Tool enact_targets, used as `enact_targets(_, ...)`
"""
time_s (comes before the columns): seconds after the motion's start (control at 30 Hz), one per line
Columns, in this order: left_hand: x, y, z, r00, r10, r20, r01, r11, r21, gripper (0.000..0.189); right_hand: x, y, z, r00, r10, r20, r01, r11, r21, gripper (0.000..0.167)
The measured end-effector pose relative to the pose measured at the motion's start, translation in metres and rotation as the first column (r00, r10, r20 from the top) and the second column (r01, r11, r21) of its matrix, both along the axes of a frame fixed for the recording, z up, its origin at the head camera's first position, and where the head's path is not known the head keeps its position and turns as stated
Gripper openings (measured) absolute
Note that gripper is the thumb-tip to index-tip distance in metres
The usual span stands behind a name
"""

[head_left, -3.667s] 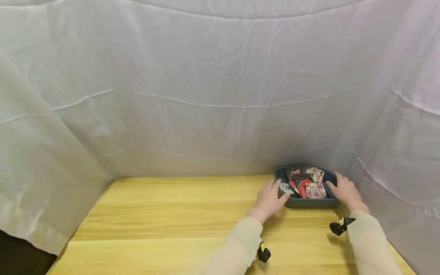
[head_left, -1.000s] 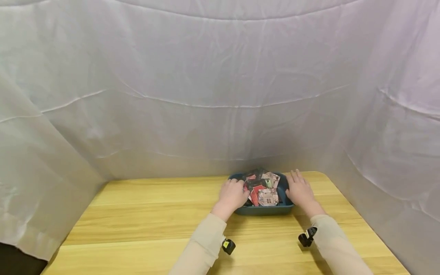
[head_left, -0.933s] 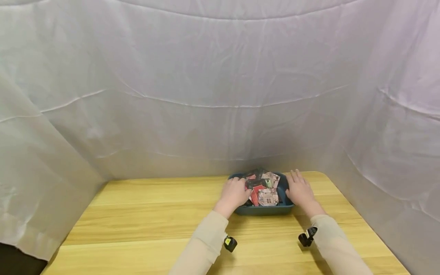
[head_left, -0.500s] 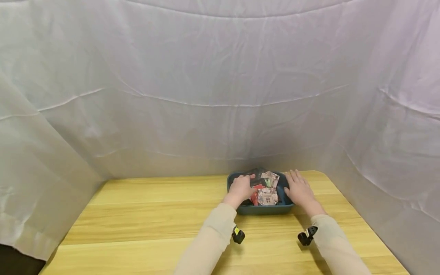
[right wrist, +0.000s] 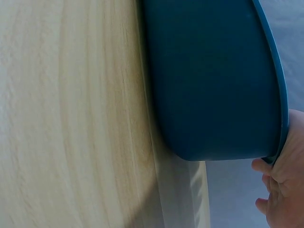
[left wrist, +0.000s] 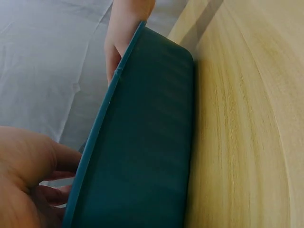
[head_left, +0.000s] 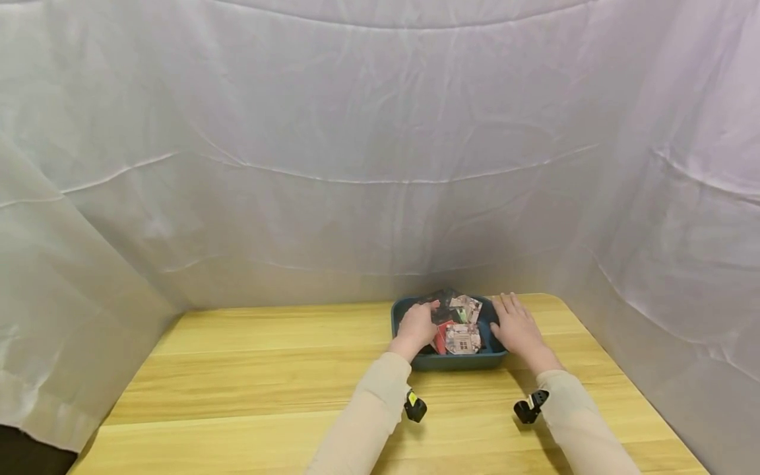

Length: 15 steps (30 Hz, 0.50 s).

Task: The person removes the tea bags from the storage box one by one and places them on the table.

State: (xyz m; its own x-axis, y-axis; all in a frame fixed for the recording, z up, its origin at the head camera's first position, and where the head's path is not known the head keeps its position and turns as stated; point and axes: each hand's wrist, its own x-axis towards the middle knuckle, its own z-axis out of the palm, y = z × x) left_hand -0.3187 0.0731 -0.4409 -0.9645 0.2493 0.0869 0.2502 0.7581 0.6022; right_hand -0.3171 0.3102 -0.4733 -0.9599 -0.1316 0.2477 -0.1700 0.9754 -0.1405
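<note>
Tub (head_left: 457, 362), dark blue — upright on the wooden table (head_left: 237, 369), near its back edge, with packets (head_left: 463, 338) in black, red and pale print heaped inside. My left hand (head_left: 417, 324) reaches over the left end into the heap; the rim hides its fingertips, so I cannot tell whether they grasp anything. My right hand (head_left: 515, 330) grips the right end — thumb inside, fingers outside. Grey cloth (head_left: 356, 132) hangs behind.
</note>
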Motion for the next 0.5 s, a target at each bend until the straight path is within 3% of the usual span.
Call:
enact_targets(0.17,0.0001,0.0007,-0.0001,1.000,-0.013,-0.016,0.014,0.999,0.050,0.042,0.0023,-0.0005,0.0017,1.000,-0.002,-0.005,0.002,1.000,0.005,0.060)
enact_targets(0.3,0.0000,0.0012,-0.0011,0.999,0.010,-0.051,-0.007,0.998,0.069,0.024,0.0028,-0.0005,0.0019,1.000,-0.003,-0.005,0.003,1.000,0.019,0.059)
enact_targets(0.5,-0.0002,-0.0044,0.0020,0.999,-0.001,-0.047,0.006,0.993,0.120,0.014,0.0012,-0.0014,0.0017,1.000,-0.005,0.003,0.005,1.000,0.016,0.060)
